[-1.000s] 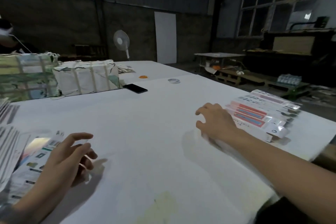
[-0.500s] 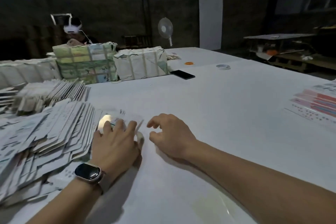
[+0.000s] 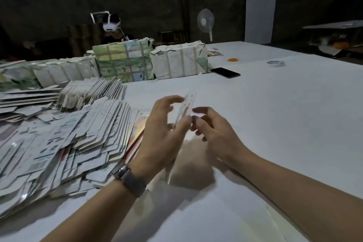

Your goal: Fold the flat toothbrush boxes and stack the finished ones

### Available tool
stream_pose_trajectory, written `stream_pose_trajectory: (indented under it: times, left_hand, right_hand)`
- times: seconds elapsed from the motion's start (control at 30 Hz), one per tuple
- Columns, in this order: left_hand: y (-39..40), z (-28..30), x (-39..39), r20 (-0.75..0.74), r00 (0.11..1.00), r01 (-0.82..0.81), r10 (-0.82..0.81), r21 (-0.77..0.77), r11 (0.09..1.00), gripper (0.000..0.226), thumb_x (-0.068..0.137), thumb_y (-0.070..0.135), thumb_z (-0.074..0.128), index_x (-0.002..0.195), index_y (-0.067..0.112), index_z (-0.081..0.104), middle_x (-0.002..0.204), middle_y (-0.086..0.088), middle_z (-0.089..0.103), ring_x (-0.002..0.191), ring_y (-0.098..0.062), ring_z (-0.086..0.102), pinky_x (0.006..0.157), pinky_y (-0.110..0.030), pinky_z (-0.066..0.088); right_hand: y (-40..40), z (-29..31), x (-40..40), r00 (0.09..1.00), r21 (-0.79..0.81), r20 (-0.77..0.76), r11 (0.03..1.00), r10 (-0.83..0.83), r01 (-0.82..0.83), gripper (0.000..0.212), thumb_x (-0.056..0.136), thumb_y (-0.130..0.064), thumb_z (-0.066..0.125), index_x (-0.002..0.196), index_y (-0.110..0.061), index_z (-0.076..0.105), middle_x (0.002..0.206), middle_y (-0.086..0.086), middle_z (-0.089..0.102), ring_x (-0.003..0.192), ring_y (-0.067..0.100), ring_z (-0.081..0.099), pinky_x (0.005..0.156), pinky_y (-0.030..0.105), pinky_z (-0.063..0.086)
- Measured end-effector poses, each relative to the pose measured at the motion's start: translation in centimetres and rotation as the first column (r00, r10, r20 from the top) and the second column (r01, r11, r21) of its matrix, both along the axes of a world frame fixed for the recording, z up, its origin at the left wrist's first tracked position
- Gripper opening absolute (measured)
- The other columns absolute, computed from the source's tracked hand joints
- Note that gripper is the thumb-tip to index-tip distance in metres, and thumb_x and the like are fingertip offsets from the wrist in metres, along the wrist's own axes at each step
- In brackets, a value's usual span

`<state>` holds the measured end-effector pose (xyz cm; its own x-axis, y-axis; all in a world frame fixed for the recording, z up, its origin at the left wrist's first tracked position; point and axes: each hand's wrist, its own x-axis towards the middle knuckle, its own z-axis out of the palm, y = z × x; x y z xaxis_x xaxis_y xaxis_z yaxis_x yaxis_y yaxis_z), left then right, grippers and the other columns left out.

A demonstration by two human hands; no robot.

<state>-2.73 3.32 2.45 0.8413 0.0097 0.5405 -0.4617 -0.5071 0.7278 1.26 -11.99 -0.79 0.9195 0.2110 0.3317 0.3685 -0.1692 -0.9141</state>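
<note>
Above the white tabletop [image 3: 275, 124], a blurred, thin flat box [image 3: 187, 108] stands edge-on, print unreadable, pinched between left hand [image 3: 163, 133] and right hand [image 3: 214, 129]; glossy card blanks [image 3: 68, 139] sprawl beside.

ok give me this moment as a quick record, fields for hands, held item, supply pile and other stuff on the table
left hand: grips the flat box, lifted off the table
right hand: pinches the same flat box
flat box: held up between both hands, blurred, not yet folded
supply pile: loose flat boxes spread on the table's left side
table: white
other items: phone, tape roll, strapped bundles at the far edge
</note>
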Motion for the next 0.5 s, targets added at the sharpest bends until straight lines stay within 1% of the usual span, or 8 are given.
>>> stream_pose_trajectory:
  times: [0.07,0.13,0.17,0.27,0.3,0.37,0.43,0.5]
  left_hand:
    - [-0.7,0.7,-0.1,-0.102,0.986,0.099,-0.130,-0.264,0.959,0.033,0.082,0.033,0.058,0.115,0.033,0.055,0.129,0.005,0.058,0.109,-0.009,0.065,0.081,-0.027,0.057]
    - [-0.6,1.6,0.6,-0.173,0.957,0.127,-0.234,-0.473,0.872,0.023,0.087,0.023,0.060,0.109,0.030,0.054,0.118,0.000,0.063,0.084,-0.007,0.071,0.063,-0.019,0.056]
    - [-0.4,1.9,0.9,-0.208,0.942,0.118,-0.264,-0.529,0.840,0.020,0.092,0.017,0.058,0.108,0.028,0.053,0.108,-0.004,0.066,0.073,-0.009,0.071,0.055,-0.018,0.054]
    - [-0.1,0.9,1.2,-0.284,0.890,0.112,-0.355,-0.621,0.776,0.026,0.099,0.017,0.048,0.125,0.019,0.052,0.081,0.000,0.076,0.061,-0.013,0.071,0.053,-0.023,0.056]
    - [-0.1,0.1,1.0,-0.305,0.868,0.106,-0.392,-0.658,0.745,0.028,0.103,0.016,0.042,0.129,0.017,0.053,0.080,-0.002,0.076,0.063,-0.016,0.072,0.056,-0.025,0.058]
    - [-0.2,-1.3,0.8,-0.356,0.827,0.086,-0.436,-0.685,0.723,0.030,0.106,0.021,0.038,0.130,0.018,0.055,0.083,-0.009,0.076,0.066,-0.022,0.073,0.057,-0.030,0.060]
    - [-0.3,-2.2,0.9,-0.411,0.822,0.067,-0.393,-0.617,0.784,0.025,0.108,0.026,0.041,0.127,0.024,0.056,0.089,-0.012,0.076,0.071,-0.027,0.075,0.058,-0.033,0.060]
    - [-0.3,-2.7,1.2,-0.426,0.816,0.058,-0.390,-0.610,0.790,0.023,0.107,0.028,0.044,0.125,0.028,0.058,0.097,-0.015,0.076,0.078,-0.031,0.076,0.061,-0.035,0.060]
  right_hand:
    - [0.2,0.2,-0.1,0.998,0.098,-0.054,0.995,0.032,-0.027,0.059,0.084,-0.068,0.059,0.133,-0.040,0.044,0.096,-0.003,0.070,0.086,0.005,0.065,0.071,0.022,0.047]
    - [0.4,0.4,-0.3,0.993,0.135,-0.097,0.989,0.068,-0.055,0.081,0.079,-0.065,0.061,0.147,-0.031,0.033,0.098,-0.001,0.070,0.085,0.005,0.067,0.066,0.019,0.049]
    - [0.4,0.5,-0.3,0.989,0.153,-0.117,0.986,0.089,-0.071,0.084,0.077,-0.062,0.062,0.149,-0.030,0.031,0.099,-0.001,0.071,0.084,0.006,0.069,0.065,0.020,0.050]
    - [0.2,0.7,-0.3,0.971,0.298,-0.200,0.952,0.130,-0.066,0.079,0.082,-0.043,0.070,0.149,-0.029,0.032,0.105,0.001,0.073,0.086,0.015,0.075,0.063,0.024,0.057]
    - [0.1,0.7,-0.3,0.968,0.326,-0.216,0.944,0.131,-0.055,0.074,0.087,-0.033,0.071,0.150,-0.028,0.031,0.108,0.002,0.072,0.086,0.018,0.075,0.063,0.026,0.059]
    - [0.1,0.7,-0.3,0.971,0.280,-0.213,0.959,0.109,-0.046,0.071,0.095,-0.021,0.066,0.153,-0.030,0.027,0.112,0.000,0.070,0.083,0.019,0.076,0.064,0.028,0.060]
    - [0.2,0.5,-0.3,0.983,0.207,-0.172,0.978,0.072,-0.035,0.072,0.097,-0.021,0.063,0.154,-0.034,0.021,0.118,-0.006,0.066,0.082,0.016,0.076,0.064,0.026,0.060]
    - [0.2,0.3,-0.2,0.989,0.196,-0.141,0.980,0.048,-0.020,0.075,0.098,-0.023,0.062,0.154,-0.040,0.015,0.127,-0.004,0.063,0.084,0.015,0.075,0.064,0.024,0.059]
